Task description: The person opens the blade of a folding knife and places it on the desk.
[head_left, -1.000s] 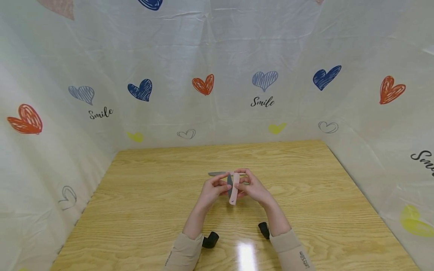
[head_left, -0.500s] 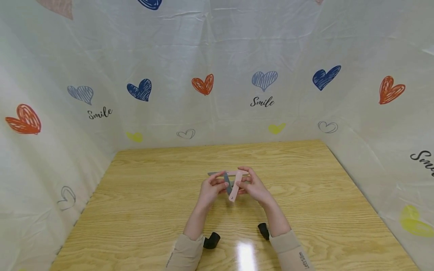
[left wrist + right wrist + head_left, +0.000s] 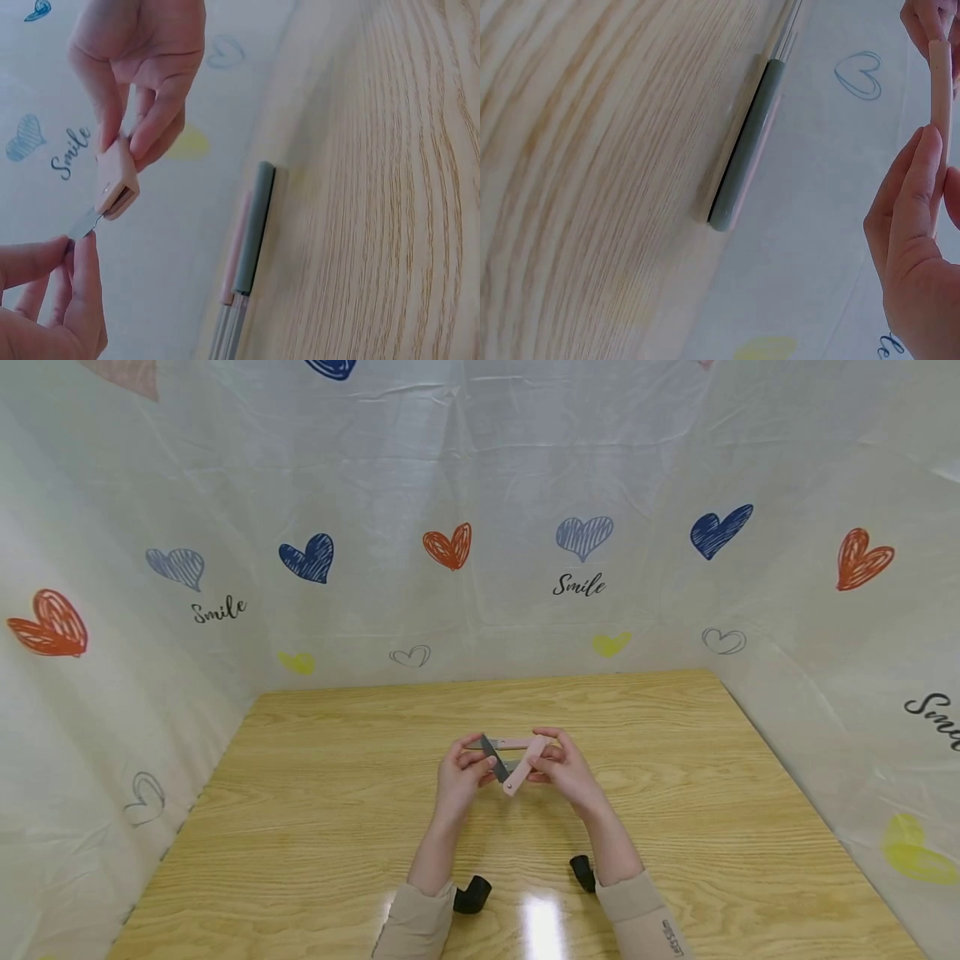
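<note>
Above the table, my two hands hold a folding knife with a pink handle [image 3: 527,766] and a grey blade [image 3: 492,757], partly unfolded into a V with its pivot nearest me. My left hand [image 3: 457,782] pinches the blade between thumb and fingers. The pink handle is gripped by my right hand [image 3: 573,777], also seen in the right wrist view as a hand [image 3: 919,232] with its thumb partly cut off. Behind the held knife lie a pink-handled knife [image 3: 516,743] and a green-handled knife [image 3: 256,225], close together; their blades are partly hidden or cut off.
The wood-grain table [image 3: 337,793] meets a pale curtain [image 3: 510,643] printed with hearts and "Smile" at the back and sides. Black pieces [image 3: 472,895] sit at both wrists by the beige sleeves [image 3: 416,918]. A light glare shows on the table between the forearms.
The knife has been spread from nearly folded to a wide V, its pivot rising away from me. My left hand has moved slightly left, my right slightly right.
</note>
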### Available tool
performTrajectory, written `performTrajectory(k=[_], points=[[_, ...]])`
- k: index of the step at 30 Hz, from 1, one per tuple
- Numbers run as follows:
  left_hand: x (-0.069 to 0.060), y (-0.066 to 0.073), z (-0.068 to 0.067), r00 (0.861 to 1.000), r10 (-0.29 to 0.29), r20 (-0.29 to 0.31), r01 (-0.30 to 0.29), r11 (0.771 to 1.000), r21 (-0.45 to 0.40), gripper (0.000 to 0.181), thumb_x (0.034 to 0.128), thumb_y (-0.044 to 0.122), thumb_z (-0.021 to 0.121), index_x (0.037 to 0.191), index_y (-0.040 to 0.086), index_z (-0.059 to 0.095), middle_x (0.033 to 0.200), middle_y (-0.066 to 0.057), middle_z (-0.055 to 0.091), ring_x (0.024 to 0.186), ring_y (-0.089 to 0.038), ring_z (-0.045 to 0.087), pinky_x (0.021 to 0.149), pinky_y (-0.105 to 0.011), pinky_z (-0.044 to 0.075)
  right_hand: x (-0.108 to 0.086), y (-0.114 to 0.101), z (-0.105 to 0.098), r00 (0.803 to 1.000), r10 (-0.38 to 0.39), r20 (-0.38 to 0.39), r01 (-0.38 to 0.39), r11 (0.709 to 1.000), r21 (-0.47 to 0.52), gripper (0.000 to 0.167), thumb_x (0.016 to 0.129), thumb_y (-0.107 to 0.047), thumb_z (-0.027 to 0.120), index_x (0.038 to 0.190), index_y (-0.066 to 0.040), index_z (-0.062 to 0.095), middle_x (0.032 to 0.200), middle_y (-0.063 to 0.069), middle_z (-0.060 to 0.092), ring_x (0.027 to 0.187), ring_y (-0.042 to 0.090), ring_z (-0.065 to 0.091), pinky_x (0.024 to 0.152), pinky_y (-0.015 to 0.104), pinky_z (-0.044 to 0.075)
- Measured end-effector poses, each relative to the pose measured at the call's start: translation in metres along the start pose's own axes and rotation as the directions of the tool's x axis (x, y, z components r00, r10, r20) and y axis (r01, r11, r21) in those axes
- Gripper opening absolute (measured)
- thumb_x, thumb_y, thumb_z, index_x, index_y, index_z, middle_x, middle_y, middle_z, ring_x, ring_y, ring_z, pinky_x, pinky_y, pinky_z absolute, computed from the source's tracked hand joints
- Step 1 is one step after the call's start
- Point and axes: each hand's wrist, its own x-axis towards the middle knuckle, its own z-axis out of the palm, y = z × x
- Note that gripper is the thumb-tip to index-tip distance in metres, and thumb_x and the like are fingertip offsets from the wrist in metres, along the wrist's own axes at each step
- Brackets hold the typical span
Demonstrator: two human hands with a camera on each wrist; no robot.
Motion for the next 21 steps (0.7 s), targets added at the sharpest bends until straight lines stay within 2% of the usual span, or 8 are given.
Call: performTrajectory(k=[5,9,16,21], points=[[-0.002,0.000,0.001,0.997,-0.007,-0.072,0.000,0.996,-0.089,0.044,0.0901,-0.010,0.061,0.131,-0.001,0.049,0.087,-0.012,0.062,0.070,-0.013,0.064,0.071,-0.032,0.061,0.000,0.000,0.000,0.997,0.024,-0.068,-0.019,0.996,0.085,0.045,0.096,0.006,0.053,0.138,-0.001,0.039,0.098,0.015,0.063,0.085,0.018,0.067,0.084,0.039,0.059],[-0.004,0.000,0.005,0.992,-0.012,-0.129,-0.013,0.982,-0.190,0.045,0.0899,-0.011,0.061,0.131,0.000,0.045,0.087,-0.012,0.059,0.071,-0.014,0.064,0.068,-0.028,0.060,-0.001,-0.001,0.001,0.992,0.040,-0.119,-0.021,0.987,0.158,0.045,0.097,0.007,0.051,0.138,-0.001,0.036,0.098,0.014,0.061,0.086,0.018,0.067,0.080,0.030,0.059],[-0.007,-0.001,0.015,0.971,-0.003,-0.238,-0.067,0.956,-0.286,0.043,0.0914,-0.011,0.058,0.129,0.002,0.042,0.087,-0.008,0.056,0.073,-0.013,0.064,0.068,-0.027,0.060,-0.001,0.000,0.003,0.984,0.060,-0.170,-0.011,0.962,0.273,0.049,0.098,0.007,0.048,0.142,0.000,0.029,0.111,0.022,0.054,0.087,0.017,0.065,0.080,0.025,0.058],[-0.009,-0.003,0.019,0.961,0.005,-0.275,-0.095,0.945,-0.314,0.043,0.0928,-0.008,0.058,0.131,0.002,0.040,0.092,-0.010,0.055,0.079,-0.015,0.063,0.072,-0.029,0.060,-0.001,0.000,0.006,0.977,0.077,-0.198,-0.006,0.942,0.336,0.048,0.099,0.006,0.047,0.142,-0.003,0.028,0.115,0.022,0.050,0.085,0.016,0.063,0.080,0.025,0.058]])
